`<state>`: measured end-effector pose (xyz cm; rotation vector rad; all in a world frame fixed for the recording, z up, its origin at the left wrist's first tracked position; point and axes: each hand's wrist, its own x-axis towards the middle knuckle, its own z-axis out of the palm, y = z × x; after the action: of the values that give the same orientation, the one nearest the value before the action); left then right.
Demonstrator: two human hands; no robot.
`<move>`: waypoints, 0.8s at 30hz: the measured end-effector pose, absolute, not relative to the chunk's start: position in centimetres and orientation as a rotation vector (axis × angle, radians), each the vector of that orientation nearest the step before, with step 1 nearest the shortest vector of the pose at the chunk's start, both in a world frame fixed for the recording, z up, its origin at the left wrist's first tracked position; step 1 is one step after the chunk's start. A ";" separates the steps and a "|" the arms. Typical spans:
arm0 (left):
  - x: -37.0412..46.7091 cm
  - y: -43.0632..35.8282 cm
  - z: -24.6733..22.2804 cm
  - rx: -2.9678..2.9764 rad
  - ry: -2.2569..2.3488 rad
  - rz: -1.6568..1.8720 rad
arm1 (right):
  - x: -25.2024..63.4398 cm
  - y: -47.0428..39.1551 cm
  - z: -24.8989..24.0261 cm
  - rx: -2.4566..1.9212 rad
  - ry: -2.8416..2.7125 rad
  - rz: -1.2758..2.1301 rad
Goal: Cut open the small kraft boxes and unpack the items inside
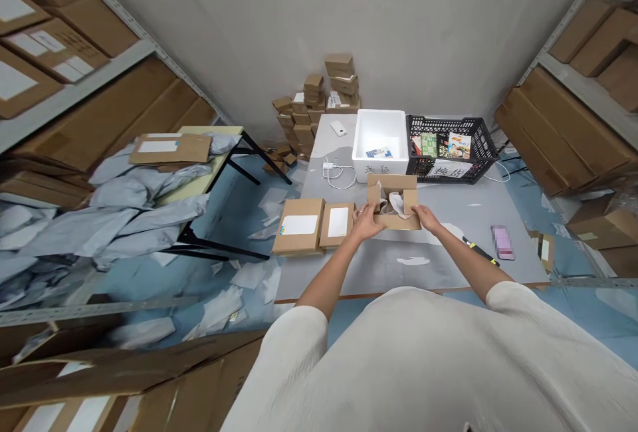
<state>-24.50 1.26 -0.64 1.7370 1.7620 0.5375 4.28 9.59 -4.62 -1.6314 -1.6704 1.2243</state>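
A small open cardboard box (401, 222) stands on the grey table, its flaps folded outward. Crumpled white paper (397, 204) shows inside it; whatever may lie under the paper is hidden. My left hand (367, 222) grips the box's left side, thumb along the near edge. At the opposite side, my right hand (426, 218) holds the right flap between thumb and fingers. Two closed cardboard boxes with white labels, a larger box (299, 226) and a smaller box (337, 224), lie left of my left hand. A black and yellow utility knife (481, 252) rests right of my right forearm.
Behind the open box are a white foam bin (380, 169) and a black plastic crate (451, 169) with packets inside. A phone (502, 242) lies at the table's right. Grey mailing bags (124, 196) cover a side table at left. Paper scraps (249, 274) litter the floor.
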 end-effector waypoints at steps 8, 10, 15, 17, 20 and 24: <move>-25.6 2.8 -0.6 1.885 1.693 0.169 | 4.8 9.1 -3.1 -1.713 -1.435 1.456; -26.1 3.6 -0.4 1.812 1.711 0.227 | 5.0 8.8 -2.7 -1.709 -1.383 1.485; -26.4 5.4 -1.1 1.570 1.889 0.560 | 4.9 8.2 -2.2 -1.718 -1.328 1.488; -25.9 5.8 -1.9 1.475 2.016 0.679 | 4.7 7.9 -2.2 -1.702 -1.345 1.465; -24.8 5.9 -3.3 1.276 2.139 0.746 | 4.5 7.4 -2.6 -1.700 -1.381 1.427; -24.1 5.2 -4.3 1.195 2.136 0.739 | 3.7 6.8 -3.3 -1.727 -1.465 1.375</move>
<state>-24.15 5.19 -4.28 1.1953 2.1356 0.7391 3.72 6.78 -3.26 -1.7267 -1.4650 1.3747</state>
